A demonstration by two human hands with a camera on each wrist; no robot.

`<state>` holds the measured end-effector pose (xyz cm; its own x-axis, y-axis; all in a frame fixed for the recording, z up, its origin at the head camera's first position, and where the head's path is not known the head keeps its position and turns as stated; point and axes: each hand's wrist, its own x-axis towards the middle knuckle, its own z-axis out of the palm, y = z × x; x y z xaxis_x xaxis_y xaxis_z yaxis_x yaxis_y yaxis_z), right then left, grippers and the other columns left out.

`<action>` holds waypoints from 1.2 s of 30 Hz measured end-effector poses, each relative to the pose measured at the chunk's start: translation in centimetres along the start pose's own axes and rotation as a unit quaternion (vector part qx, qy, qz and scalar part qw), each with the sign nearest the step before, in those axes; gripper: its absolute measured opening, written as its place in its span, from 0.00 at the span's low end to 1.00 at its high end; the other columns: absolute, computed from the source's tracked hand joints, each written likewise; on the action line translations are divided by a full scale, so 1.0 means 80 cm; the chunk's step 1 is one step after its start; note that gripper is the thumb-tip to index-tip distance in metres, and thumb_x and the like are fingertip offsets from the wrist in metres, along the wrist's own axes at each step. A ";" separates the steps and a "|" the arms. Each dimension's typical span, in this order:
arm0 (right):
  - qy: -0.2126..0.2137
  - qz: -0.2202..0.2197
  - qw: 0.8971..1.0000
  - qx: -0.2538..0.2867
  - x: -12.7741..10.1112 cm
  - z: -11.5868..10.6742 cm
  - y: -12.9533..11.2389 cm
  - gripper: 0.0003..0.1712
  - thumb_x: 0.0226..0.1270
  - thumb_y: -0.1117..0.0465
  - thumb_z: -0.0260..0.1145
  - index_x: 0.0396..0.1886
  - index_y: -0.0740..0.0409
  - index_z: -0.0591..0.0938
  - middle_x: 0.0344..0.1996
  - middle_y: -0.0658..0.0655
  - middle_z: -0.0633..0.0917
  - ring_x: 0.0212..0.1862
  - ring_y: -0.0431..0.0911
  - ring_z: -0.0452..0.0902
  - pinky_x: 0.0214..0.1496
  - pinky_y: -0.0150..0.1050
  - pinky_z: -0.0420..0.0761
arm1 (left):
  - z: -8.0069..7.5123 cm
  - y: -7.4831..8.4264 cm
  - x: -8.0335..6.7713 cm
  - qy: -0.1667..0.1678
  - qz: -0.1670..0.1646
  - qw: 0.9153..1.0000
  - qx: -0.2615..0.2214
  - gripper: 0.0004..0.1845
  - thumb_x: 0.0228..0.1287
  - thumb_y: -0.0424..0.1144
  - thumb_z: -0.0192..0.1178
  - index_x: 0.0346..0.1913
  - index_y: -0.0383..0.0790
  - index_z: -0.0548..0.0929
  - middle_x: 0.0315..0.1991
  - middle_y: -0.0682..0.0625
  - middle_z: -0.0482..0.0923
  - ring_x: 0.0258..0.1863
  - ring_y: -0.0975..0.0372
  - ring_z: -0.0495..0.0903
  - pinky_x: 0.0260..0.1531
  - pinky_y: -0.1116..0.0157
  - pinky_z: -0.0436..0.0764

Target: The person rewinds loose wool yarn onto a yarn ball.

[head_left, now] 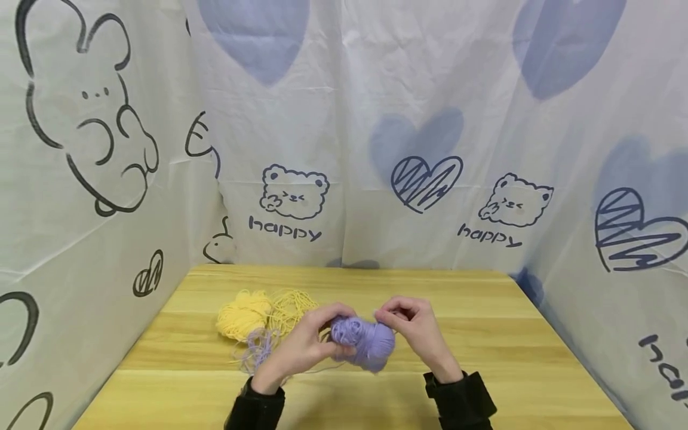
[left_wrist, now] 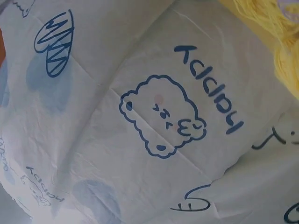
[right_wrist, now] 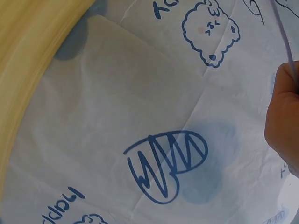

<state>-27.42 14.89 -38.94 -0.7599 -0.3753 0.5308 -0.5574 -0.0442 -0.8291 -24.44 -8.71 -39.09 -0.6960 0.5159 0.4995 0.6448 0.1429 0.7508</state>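
Note:
A ball of purple yarn is held above the table by my left hand, its thumb and fingers curled round the ball's left side. At the ball's upper right, my right hand pinches with thumb and forefinger. In the right wrist view a purple yarn strand runs down to that hand, seen at the right edge. Loose purple yarn lies in a tangle left of the left forearm. The left wrist view does not show the left hand's grip.
On the wooden table, a yellow yarn ball lies to the left, with loose yellow yarn beside it. White printed cloth hangs behind the table and along both sides.

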 end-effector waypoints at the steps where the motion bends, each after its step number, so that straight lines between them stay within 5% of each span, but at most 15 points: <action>1: 0.001 0.003 1.000 0.007 0.000 0.001 0.002 0.05 0.64 0.70 0.64 0.33 0.71 0.82 0.24 0.43 0.79 0.24 0.32 0.67 0.27 0.27 0.73 | 0.000 0.000 -0.001 -0.005 0.004 1.000 -0.014 0.21 0.55 0.36 0.68 0.52 0.43 0.76 0.46 0.46 0.79 0.45 0.66 0.78 0.47 0.66 0.82; 7: 0.006 0.033 0.999 0.034 0.003 0.010 0.013 0.10 0.65 0.69 0.63 0.34 0.77 0.79 0.29 0.42 0.84 0.30 0.33 0.77 0.31 0.27 0.78 | -0.002 0.006 -0.003 -0.004 -0.003 0.994 -0.108 0.22 0.58 0.31 0.65 0.55 0.38 0.73 0.49 0.39 0.74 0.46 0.66 0.77 0.48 0.66 0.81; 15: 0.017 0.070 0.997 0.011 0.002 0.022 0.023 0.08 0.64 0.70 0.62 0.39 0.73 0.80 0.28 0.41 0.82 0.30 0.33 0.74 0.32 0.28 0.77 | -0.005 0.012 -0.002 0.082 -0.058 0.984 -0.145 0.24 0.59 0.31 0.64 0.57 0.39 0.69 0.49 0.44 0.73 0.44 0.64 0.80 0.45 0.64 0.84; 23: 0.011 0.112 0.993 0.024 0.002 0.029 0.026 0.14 0.63 0.74 0.55 0.29 0.51 0.80 0.15 0.42 0.65 0.17 0.32 0.58 0.17 0.28 0.58 | -0.006 0.015 -0.001 0.153 -0.095 0.969 -0.168 0.25 0.61 0.33 0.63 0.59 0.40 0.68 0.53 0.45 0.72 0.48 0.64 0.79 0.49 0.66 0.82; 28: 0.008 0.091 0.996 0.006 0.003 0.033 0.026 0.06 0.68 0.71 0.56 0.31 0.64 0.78 0.14 0.44 0.62 0.16 0.32 0.55 0.15 0.34 0.54 | -0.005 0.018 0.001 0.199 -0.120 0.958 -0.166 0.25 0.63 0.35 0.63 0.60 0.42 0.67 0.54 0.44 0.71 0.51 0.63 0.79 0.50 0.67 0.82; 33: 0.015 0.095 0.995 -0.024 0.004 0.034 0.024 0.09 0.68 0.67 0.59 0.37 0.72 0.81 0.14 0.44 0.65 0.17 0.32 0.58 0.17 0.29 0.60 | -0.006 0.018 0.004 0.259 -0.134 0.941 -0.172 0.24 0.63 0.34 0.63 0.59 0.39 0.67 0.54 0.45 0.71 0.54 0.61 0.78 0.51 0.68 0.81; 36: 0.008 0.089 0.996 -0.030 0.004 0.034 0.023 0.10 0.68 0.66 0.61 0.37 0.72 0.82 0.16 0.45 0.68 0.18 0.32 0.59 0.17 0.29 0.62 | -0.006 0.017 0.005 0.274 -0.131 0.938 -0.170 0.24 0.63 0.32 0.63 0.59 0.36 0.66 0.55 0.43 0.70 0.54 0.61 0.77 0.51 0.68 0.81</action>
<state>-27.74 12.22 -40.76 -0.8536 -0.3572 0.3791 -0.4313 0.0766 -0.8990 -24.00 -8.73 -37.63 -0.9342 -0.0234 0.3560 0.3560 -0.1222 0.9264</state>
